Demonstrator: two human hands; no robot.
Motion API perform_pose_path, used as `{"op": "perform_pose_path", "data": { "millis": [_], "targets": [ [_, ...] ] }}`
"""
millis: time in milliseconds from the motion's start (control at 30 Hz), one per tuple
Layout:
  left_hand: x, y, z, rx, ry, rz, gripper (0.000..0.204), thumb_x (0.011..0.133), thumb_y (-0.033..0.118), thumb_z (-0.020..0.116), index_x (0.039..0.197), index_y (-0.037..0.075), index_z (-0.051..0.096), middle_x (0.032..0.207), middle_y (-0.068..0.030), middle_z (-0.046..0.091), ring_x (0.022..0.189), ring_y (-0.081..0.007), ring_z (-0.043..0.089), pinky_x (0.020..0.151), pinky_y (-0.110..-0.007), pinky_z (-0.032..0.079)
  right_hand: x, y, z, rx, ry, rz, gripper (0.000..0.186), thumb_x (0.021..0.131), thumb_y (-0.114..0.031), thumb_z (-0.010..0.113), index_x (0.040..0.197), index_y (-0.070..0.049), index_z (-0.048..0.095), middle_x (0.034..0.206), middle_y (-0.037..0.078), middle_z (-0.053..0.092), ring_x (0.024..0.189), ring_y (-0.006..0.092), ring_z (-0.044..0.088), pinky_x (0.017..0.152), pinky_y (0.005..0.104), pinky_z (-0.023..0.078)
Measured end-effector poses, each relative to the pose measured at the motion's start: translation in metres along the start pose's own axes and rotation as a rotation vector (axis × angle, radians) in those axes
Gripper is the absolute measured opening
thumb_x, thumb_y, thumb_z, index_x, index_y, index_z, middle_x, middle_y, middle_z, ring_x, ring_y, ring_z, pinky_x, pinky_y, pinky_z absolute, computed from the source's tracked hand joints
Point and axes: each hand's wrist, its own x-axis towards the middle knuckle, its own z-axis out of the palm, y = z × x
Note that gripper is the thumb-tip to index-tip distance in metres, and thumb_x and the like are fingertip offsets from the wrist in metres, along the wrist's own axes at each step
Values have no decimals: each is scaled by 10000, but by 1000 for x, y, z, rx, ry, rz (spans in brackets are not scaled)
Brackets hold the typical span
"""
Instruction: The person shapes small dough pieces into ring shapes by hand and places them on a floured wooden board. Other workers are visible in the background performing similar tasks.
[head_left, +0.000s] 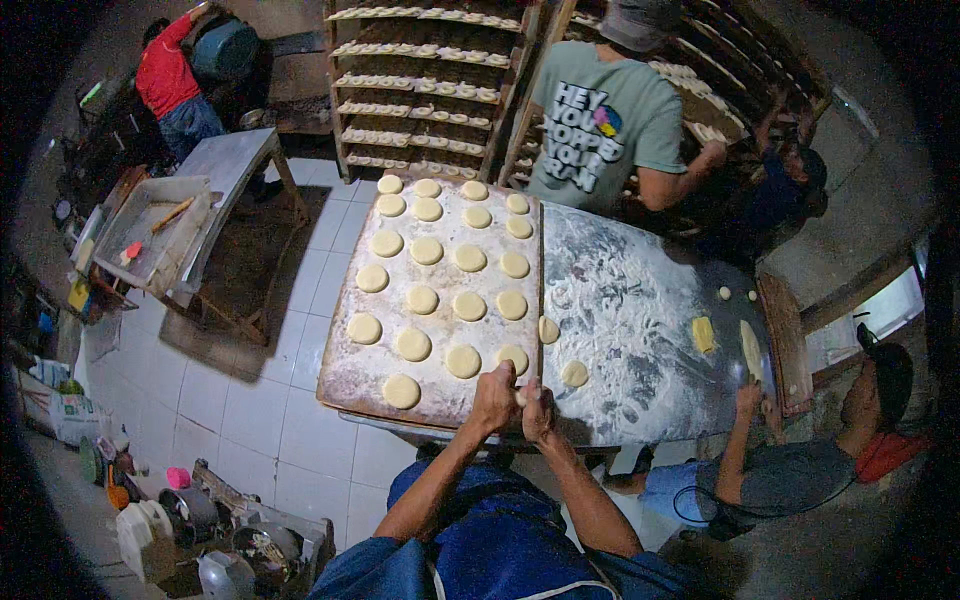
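My left hand [492, 400] and my right hand [538, 412] are close together at the near right edge of a floured board [340, 375]. Both have curled fingers, and a small pale piece of dough [521, 397] shows between them, mostly hidden. Just beyond my left hand lies a round dough disc [512, 358], partly covered by its fingers. Rows of similar flat discs [426, 250] cover the board. To the right, on the floured metal table [650, 390], rest a dough disc [574, 373] and another disc [549, 329] against the board's edge.
A co-worker [750, 460] at the right handles a long dough strip [751, 350] near a yellow dough slab [703, 335]. Another person [600, 130] stands beyond the table by dough-filled racks [415, 110]. Someone in red [168, 75] is far left, behind a side table [235, 165].
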Motion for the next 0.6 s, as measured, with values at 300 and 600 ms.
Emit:
{"op": "perform_pose_path", "data": {
  "millis": [300, 600],
  "targets": [
    [-5, -5, -20, 494, -56, 265, 368, 948, 366, 313, 720, 98, 420, 609, 9, 413, 578, -190, 442, 548, -329, 372, -14, -36, 0, 85, -126, 38, 528, 913, -456, 403, 863, 28, 608, 744, 124, 611, 703, 199, 562, 634, 359, 425],
    [-7, -13, -16, 592, 38, 597, 365, 962, 336, 325, 712, 80, 398, 609, -50, 450, 515, -237, 493, 480, -397, 373, -20, -30, -1, 124, -53, -78, 558, 909, -465, 408, 827, 46, 616, 689, 136, 618, 668, 247, 585, 627, 377, 435]
  ]
}}
